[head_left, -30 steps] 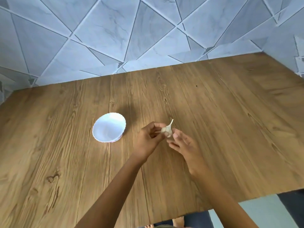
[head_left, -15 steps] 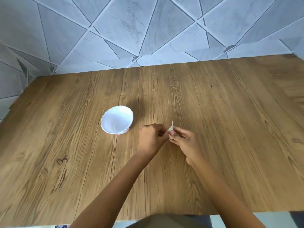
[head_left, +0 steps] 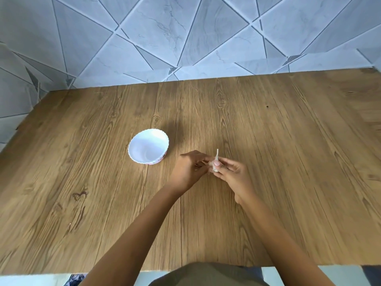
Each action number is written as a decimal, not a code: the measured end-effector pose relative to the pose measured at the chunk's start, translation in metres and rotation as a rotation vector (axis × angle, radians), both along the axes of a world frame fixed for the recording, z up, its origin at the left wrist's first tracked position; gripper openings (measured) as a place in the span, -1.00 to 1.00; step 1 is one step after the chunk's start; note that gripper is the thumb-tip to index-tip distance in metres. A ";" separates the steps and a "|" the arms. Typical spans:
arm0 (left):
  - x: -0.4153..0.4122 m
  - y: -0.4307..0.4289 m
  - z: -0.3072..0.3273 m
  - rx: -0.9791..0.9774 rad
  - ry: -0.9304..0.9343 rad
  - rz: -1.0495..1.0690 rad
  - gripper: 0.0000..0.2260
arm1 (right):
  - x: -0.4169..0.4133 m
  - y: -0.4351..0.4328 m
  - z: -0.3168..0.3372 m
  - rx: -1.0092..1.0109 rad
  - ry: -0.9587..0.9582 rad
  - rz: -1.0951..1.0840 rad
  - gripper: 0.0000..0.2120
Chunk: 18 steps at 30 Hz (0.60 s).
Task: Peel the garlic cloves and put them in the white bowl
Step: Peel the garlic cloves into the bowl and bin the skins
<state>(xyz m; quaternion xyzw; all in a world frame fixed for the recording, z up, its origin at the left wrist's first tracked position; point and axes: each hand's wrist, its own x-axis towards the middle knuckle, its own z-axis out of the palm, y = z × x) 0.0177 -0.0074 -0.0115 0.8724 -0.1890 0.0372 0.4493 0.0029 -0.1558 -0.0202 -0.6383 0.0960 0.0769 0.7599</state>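
Clamping the garlic [head_left: 214,165] in the grip of left hand [head_left: 190,170] and right hand [head_left: 233,176]; steady the stalk, pry one clove off, toward bowl [head_left: 147,147] at ten o'clock.

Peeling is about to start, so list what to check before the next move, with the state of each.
1. The left hand and right hand both grip the garlic: ok.
2. The white bowl stands upright on the table, left of the hands: ok.
3. Bowl free of skins: ok, looks empty.
4. The garlic is peeled: not ok, stalk and skin on.
5. Cloves separated: cannot tell, the fingers cover most of it.
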 end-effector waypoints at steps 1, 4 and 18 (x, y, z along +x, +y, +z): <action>0.001 0.002 0.001 -0.001 0.008 -0.022 -0.78 | 0.000 -0.001 0.001 0.003 0.007 0.004 -0.86; 0.005 0.004 0.003 0.027 0.001 -0.047 -0.83 | 0.001 -0.002 0.000 -0.003 0.021 0.003 -0.88; 0.009 -0.004 0.017 0.110 0.251 0.074 -0.85 | 0.002 0.004 -0.002 -0.011 0.012 -0.061 -0.79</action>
